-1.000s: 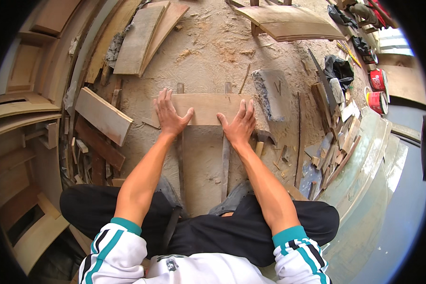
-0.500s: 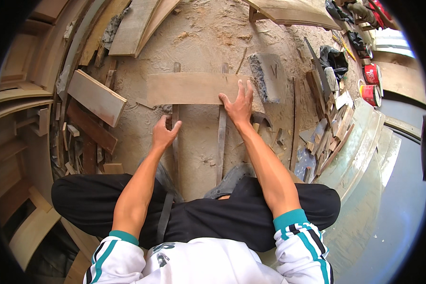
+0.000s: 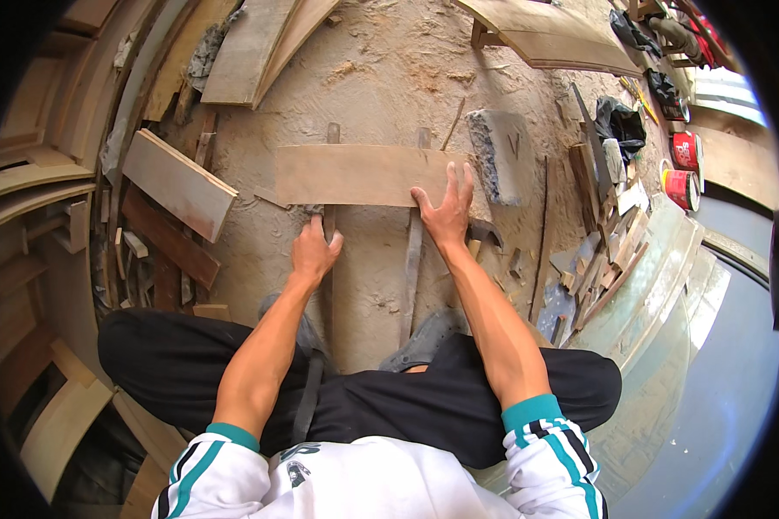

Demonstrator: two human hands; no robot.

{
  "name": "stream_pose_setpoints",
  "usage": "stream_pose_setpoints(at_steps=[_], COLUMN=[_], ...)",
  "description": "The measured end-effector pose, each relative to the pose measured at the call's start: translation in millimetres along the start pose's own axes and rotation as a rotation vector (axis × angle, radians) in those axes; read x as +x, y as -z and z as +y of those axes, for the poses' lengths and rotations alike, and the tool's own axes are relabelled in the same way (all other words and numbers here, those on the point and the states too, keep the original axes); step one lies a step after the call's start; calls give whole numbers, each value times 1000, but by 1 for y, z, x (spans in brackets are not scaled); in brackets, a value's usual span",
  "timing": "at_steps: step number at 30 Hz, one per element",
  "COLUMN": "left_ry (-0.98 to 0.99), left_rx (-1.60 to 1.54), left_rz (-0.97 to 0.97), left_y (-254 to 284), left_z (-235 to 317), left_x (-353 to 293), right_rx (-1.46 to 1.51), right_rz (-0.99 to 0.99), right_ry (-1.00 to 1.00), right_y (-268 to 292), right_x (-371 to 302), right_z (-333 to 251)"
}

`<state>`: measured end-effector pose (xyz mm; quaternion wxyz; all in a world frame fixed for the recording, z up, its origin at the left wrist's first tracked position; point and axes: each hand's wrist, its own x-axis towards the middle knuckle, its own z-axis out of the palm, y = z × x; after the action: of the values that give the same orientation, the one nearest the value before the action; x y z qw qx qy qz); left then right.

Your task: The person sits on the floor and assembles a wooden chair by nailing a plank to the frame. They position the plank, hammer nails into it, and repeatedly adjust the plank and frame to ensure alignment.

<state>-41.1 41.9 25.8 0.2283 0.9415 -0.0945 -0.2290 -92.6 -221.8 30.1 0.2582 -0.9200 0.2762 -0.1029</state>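
Observation:
A thin rectangular wooden board [image 3: 346,175] lies crosswise on two narrow wooden strips, the left strip [image 3: 327,298] and the right strip [image 3: 411,268]. At the board's near right corner rests my right hand [image 3: 447,212]. Its fingers are stretched out and spread over the right end, and the thumb touches the near edge. My left hand [image 3: 314,251] is just below the board, over the left strip. A gap shows between its thumb and fingers, and nothing is visible in them.
A rough grey block [image 3: 504,156] lies right of the board. Loose planks [image 3: 180,183] lean at left; wood offcuts [image 3: 619,259] pile up at right beside red cans [image 3: 680,189]. A curved wooden panel [image 3: 554,39] stands at the far side. My shoes flank the strips.
The view has shifted slightly, so the board and strips appear lower and a little to the right. My left hand has its thumb and fingers closer together. My right hand remains on the board's right end.

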Motion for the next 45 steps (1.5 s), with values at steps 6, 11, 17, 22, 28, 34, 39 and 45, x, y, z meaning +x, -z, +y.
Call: stream_pose_setpoints(at_steps=[6,11,17,22,28,34,39,45], left_ry=[-5,-46,-14,26,60,12,34,66], left_rx=[65,113,117,120,89,110,115,112], left_rz=[-81,-100,-134,-168,-142,-160,-175,-181], left_y=[-2,-12,-15,-15,-23,-16,-15,-11], left_z=[5,-1,1,4,9,7,3,9], left_x=[3,5,6,7,7,6,6,8], right_rx=[5,14,-2,-12,11,-11,7,-25], right_rz=[-34,-38,-31,-34,-29,-33,-45,-43], right_ry=[-20,-23,-27,-36,-23,-24,-17,7], right_y=[2,3,6,7,6,6,6,6], right_x=[1,2,2,2,2,2,2,2], right_z=[-1,-5,-7,-8,-7,-3,-8,-6])
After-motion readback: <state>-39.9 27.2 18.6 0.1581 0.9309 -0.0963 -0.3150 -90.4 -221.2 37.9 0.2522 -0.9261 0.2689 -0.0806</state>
